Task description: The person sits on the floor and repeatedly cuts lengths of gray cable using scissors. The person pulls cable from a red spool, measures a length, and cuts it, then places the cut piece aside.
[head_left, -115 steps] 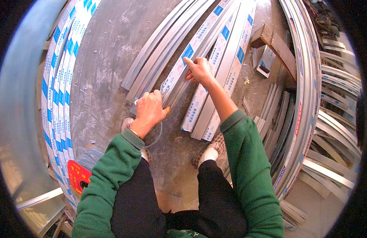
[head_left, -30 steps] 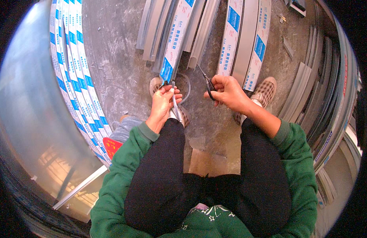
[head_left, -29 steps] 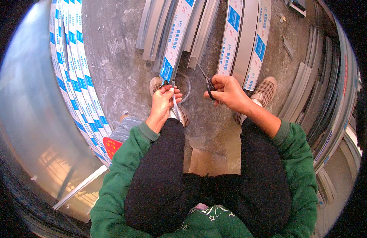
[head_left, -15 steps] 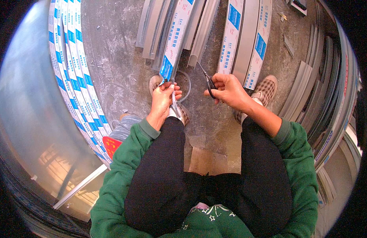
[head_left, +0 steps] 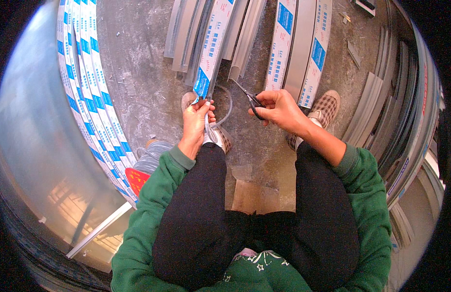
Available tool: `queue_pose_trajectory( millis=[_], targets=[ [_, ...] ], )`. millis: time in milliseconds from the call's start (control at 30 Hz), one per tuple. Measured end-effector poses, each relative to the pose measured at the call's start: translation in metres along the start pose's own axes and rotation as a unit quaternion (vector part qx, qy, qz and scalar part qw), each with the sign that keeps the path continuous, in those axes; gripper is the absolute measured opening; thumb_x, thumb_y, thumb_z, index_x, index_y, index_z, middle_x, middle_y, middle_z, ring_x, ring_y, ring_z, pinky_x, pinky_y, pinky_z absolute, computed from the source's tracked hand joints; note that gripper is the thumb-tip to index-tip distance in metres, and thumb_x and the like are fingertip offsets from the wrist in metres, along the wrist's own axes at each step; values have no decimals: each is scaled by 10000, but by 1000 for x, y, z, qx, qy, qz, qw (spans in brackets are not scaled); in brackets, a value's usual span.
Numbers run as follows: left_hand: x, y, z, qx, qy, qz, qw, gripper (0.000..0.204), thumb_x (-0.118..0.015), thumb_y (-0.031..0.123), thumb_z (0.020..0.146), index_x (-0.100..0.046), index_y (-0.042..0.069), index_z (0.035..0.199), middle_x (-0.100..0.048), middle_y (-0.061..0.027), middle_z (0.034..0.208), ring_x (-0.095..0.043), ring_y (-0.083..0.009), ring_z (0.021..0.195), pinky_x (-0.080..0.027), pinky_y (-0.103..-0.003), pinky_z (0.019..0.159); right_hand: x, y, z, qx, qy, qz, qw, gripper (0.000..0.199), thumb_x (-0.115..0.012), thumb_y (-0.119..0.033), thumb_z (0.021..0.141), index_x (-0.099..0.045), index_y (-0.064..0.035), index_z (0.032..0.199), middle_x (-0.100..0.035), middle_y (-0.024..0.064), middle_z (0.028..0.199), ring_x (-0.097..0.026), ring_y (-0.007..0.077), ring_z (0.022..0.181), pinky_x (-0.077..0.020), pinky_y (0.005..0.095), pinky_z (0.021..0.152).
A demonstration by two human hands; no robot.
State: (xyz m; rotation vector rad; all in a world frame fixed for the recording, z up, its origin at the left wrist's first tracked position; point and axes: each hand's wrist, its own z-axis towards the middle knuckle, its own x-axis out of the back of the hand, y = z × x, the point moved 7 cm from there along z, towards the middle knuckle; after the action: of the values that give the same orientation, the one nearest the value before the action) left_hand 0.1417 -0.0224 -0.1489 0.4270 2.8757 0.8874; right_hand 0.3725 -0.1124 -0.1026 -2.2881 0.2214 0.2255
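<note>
My left hand (head_left: 197,119) pinches a thin, flexible grey-white strip (head_left: 229,110) between thumb and fingers, at the near end of a long profile (head_left: 213,46) in blue-and-white printed film. The strip bends in a loop to the right of that hand, and a short length hangs below the fingers. A torn flap of the film sticks out just above my thumb. My right hand (head_left: 282,112) grips black-handled scissors (head_left: 248,98), their blades pointing up and left, apart from the strip. Whether the blades are parted is hard to make out.
Bare grey profiles (head_left: 245,48) lie beside the wrapped one. More film-covered lengths (head_left: 280,53) lie to the right, others (head_left: 91,92) along the left. A spool (head_left: 150,158) with a red label stands by my left sleeve. Stacked profiles (head_left: 366,109) line the right side; cardboard (head_left: 254,196) lies between my legs.
The scissors have shifted slightly left and tilted further that way. My left hand has moved a little left, and the strip's hanging part has swung left with it.
</note>
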Motion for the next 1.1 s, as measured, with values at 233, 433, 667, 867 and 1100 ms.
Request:
queue_pose_trajectory(
  millis=[233, 433, 667, 867, 1100],
  targets=[
    [0, 0, -2, -1, -11, -5, 1000, 143, -616, 120, 952, -624, 6, 1038, -631, -35, 802, -585, -91, 603, -509, -249, 524, 1, 1, 0, -2, -4, -47, 999, 158, -679, -97, 884, -690, 28, 979, -711, 42, 839, -628, 60, 676, -522, 220, 547],
    [-1, 1, -2, -2, -17, 6, 1000, 149, -611, 130, 955, -625, 4, 1034, -629, -28, 792, -582, -89, 596, -506, -246, 522, -1, 7, 2, -22, -7, -41, 999, 168, -676, -106, 893, -684, 28, 995, -706, 37, 830, -618, 59, 651, -506, 213, 532],
    [1, 2, 1, -16, -17, -1, 1000, 146, -616, 134, 949, -634, 7, 1020, -625, -14, 773, -580, -83, 597, -504, -243, 519, -5, 1, -1, -25, -30, -1, 999, 157, -662, -140, 920, -608, 7, 929, -697, 56, 801, -619, 71, 634, -457, 215, 464],
    [1, 1, -2, 9, -38, -37, 999, 175, -617, 132, 942, -631, 1, 1057, -632, -24, 800, -586, -78, 624, -493, -220, 533, -10, 1, 2, -22, -47, 0, 999, 161, -634, -154, 940, -585, -4, 911, -693, 58, 806, -637, 79, 647, -453, 214, 454],
    [-6, 2, -2, 20, -50, -11, 999, 186, -645, 157, 940, -647, 12, 1055, -626, -10, 780, -574, -66, 602, -484, -214, 528, -11, -2, 2, -21, -37, 15, 999, 158, -632, -166, 942, -606, -11, 922, -675, 54, 735, -580, 64, 553, -424, 209, 439]
  ],
)
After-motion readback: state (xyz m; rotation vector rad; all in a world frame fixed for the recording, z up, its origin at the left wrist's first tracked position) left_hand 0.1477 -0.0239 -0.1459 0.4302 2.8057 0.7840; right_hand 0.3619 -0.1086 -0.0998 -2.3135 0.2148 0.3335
